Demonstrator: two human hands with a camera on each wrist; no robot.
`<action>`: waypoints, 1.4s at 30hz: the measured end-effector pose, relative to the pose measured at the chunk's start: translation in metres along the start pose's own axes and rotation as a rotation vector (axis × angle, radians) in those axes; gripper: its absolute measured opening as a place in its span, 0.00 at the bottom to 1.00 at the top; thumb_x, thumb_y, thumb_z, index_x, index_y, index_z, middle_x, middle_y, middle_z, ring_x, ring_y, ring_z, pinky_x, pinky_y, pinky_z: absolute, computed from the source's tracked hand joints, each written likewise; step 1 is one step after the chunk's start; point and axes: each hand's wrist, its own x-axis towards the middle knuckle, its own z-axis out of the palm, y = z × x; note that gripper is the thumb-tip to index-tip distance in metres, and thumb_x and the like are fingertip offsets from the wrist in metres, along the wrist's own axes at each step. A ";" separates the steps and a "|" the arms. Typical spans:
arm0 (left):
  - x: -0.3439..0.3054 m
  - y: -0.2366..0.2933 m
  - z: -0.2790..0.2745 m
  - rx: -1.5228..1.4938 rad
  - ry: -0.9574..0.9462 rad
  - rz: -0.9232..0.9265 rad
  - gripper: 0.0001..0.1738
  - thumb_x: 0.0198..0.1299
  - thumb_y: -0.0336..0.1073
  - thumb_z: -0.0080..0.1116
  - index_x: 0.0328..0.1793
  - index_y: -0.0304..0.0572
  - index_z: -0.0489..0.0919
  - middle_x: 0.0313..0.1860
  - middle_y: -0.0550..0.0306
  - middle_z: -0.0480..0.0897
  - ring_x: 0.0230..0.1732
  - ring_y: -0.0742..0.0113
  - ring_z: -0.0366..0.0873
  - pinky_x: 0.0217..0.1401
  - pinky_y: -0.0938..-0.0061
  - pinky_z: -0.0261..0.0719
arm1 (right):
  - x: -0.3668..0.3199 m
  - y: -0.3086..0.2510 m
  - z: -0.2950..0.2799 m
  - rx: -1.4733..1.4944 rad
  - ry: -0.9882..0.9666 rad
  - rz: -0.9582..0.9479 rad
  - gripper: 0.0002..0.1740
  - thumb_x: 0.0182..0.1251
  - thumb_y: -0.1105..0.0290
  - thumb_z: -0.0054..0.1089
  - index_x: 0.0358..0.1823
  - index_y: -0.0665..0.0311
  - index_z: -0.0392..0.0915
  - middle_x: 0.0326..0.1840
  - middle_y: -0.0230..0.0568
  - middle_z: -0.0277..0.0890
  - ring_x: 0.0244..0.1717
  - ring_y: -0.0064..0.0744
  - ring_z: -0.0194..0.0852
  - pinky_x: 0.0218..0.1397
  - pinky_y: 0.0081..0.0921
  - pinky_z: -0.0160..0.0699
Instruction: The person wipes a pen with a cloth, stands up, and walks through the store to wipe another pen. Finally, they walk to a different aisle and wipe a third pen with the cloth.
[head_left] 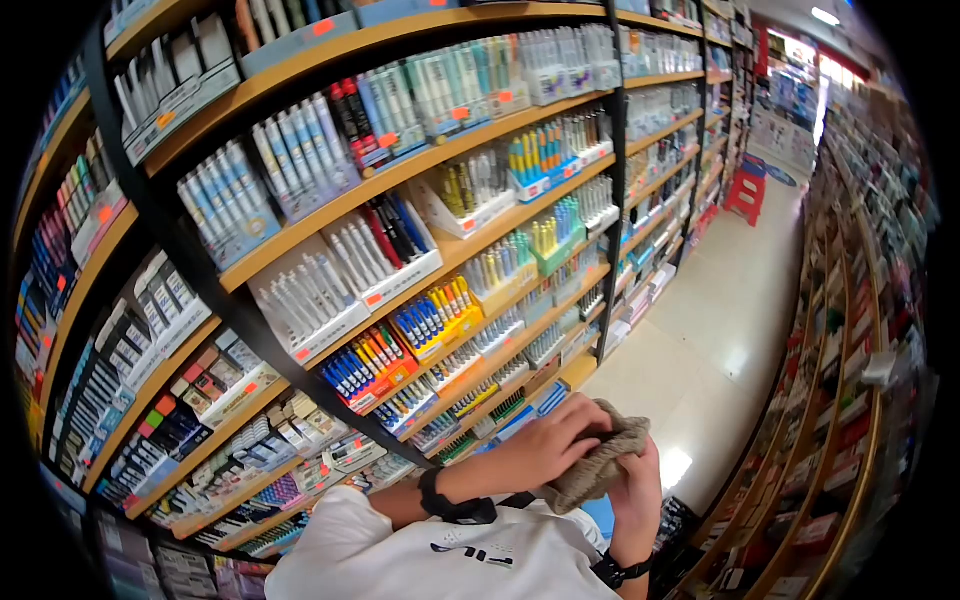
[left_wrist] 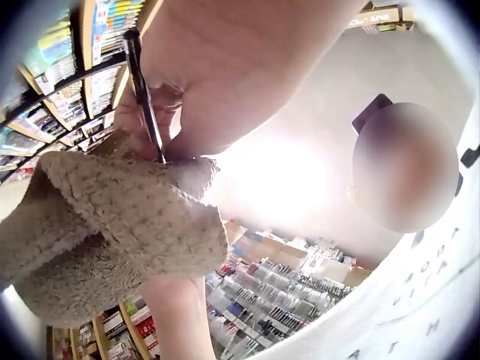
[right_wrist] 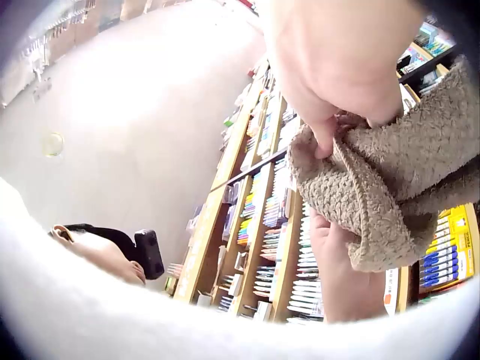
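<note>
A brown, fuzzy cloth piece (head_left: 600,462) with a folded, pouch-like opening is held in front of the white shirt. My left hand (head_left: 545,445) reaches to its upper side with bent fingers. In the left wrist view a slim black pen (left_wrist: 142,90) lies within the curled fingers of that hand (left_wrist: 225,67), its lower end at the cloth (left_wrist: 142,210). My right hand (head_left: 635,490) grips the cloth from the other side; in the right wrist view the fingers and thumb of this hand (right_wrist: 337,67) pinch the cloth's edge (right_wrist: 360,187). The inside of the cloth is mostly hidden.
Shelves (head_left: 430,265) packed with pens and markers rise in front and to the left. Another row of full shelves (head_left: 850,400) runs along the right. Between them lies a tiled aisle (head_left: 700,350), with a red stool (head_left: 745,192) further down it.
</note>
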 end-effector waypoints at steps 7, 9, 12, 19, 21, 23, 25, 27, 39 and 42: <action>-0.005 -0.008 -0.022 0.022 0.021 -0.061 0.12 0.61 0.38 0.58 0.46 0.39 0.74 0.38 0.49 0.79 0.38 0.49 0.79 0.38 0.63 0.76 | 0.006 0.008 -0.034 0.093 -0.048 -0.162 0.28 0.66 0.66 0.54 0.65 0.68 0.61 0.63 0.50 0.67 0.62 0.46 0.68 0.67 0.44 0.67; -0.014 -0.018 -0.022 0.044 -0.008 -0.102 0.13 0.61 0.41 0.59 0.43 0.40 0.75 0.32 0.49 0.81 0.34 0.48 0.79 0.35 0.63 0.75 | 0.007 0.013 -0.042 0.164 0.063 -0.123 0.28 0.68 0.65 0.53 0.66 0.68 0.61 0.64 0.51 0.66 0.63 0.47 0.68 0.66 0.45 0.68; -0.025 -0.021 -0.017 0.025 0.025 -0.174 0.14 0.60 0.45 0.60 0.41 0.42 0.77 0.26 0.50 0.80 0.27 0.48 0.79 0.29 0.64 0.74 | 0.007 0.022 -0.042 0.268 0.207 -0.044 0.32 0.64 0.64 0.57 0.66 0.72 0.59 0.64 0.52 0.65 0.64 0.44 0.66 0.70 0.43 0.62; -0.039 -0.026 -0.008 -0.078 0.077 -0.155 0.09 0.62 0.35 0.54 0.45 0.39 0.76 0.35 0.45 0.80 0.35 0.47 0.79 0.37 0.60 0.75 | 0.003 0.025 -0.042 0.195 0.245 -0.028 0.26 0.70 0.66 0.50 0.64 0.73 0.61 0.64 0.49 0.65 0.64 0.40 0.65 0.68 0.39 0.64; -0.044 -0.028 -0.005 -0.070 0.069 -0.150 0.10 0.61 0.34 0.54 0.46 0.38 0.75 0.37 0.47 0.79 0.37 0.47 0.78 0.38 0.60 0.75 | -0.003 0.023 -0.043 -0.086 0.273 -0.154 0.24 0.73 0.65 0.44 0.65 0.71 0.62 0.63 0.49 0.66 0.63 0.42 0.67 0.66 0.41 0.69; -0.048 -0.030 -0.003 -0.096 0.053 -0.142 0.11 0.60 0.33 0.55 0.46 0.38 0.76 0.38 0.49 0.78 0.38 0.48 0.78 0.40 0.61 0.76 | -0.008 0.020 -0.054 -0.344 0.228 -0.271 0.24 0.72 0.66 0.46 0.65 0.69 0.62 0.62 0.49 0.67 0.63 0.42 0.67 0.66 0.40 0.69; -0.050 -0.034 -0.001 -0.129 0.030 -0.122 0.12 0.58 0.32 0.57 0.47 0.38 0.76 0.39 0.50 0.77 0.40 0.49 0.78 0.42 0.61 0.76 | -0.011 0.015 -0.067 -0.439 0.203 -0.325 0.24 0.71 0.67 0.48 0.65 0.68 0.62 0.62 0.48 0.68 0.62 0.42 0.68 0.66 0.40 0.70; -0.050 -0.039 -0.003 -0.164 -0.006 -0.094 0.13 0.56 0.31 0.59 0.47 0.38 0.77 0.39 0.51 0.77 0.42 0.50 0.77 0.44 0.62 0.75 | -0.013 0.004 -0.072 -0.203 0.259 -0.197 0.25 0.70 0.67 0.50 0.66 0.67 0.62 0.62 0.48 0.68 0.62 0.42 0.68 0.65 0.41 0.70; -0.063 -0.058 0.002 -0.208 -0.020 -0.155 0.12 0.51 0.28 0.62 0.44 0.39 0.83 0.37 0.51 0.84 0.37 0.51 0.80 0.41 0.65 0.78 | -0.022 0.009 -0.058 -0.262 0.064 -0.116 0.29 0.62 0.73 0.63 0.64 0.67 0.63 0.60 0.44 0.70 0.59 0.39 0.71 0.62 0.38 0.72; -0.071 -0.067 0.001 -0.176 -0.020 -0.160 0.13 0.51 0.27 0.61 0.45 0.38 0.83 0.37 0.51 0.84 0.38 0.52 0.81 0.40 0.66 0.78 | -0.022 0.015 -0.060 -0.370 0.105 -0.073 0.30 0.61 0.71 0.64 0.63 0.67 0.63 0.60 0.44 0.70 0.59 0.39 0.71 0.62 0.38 0.72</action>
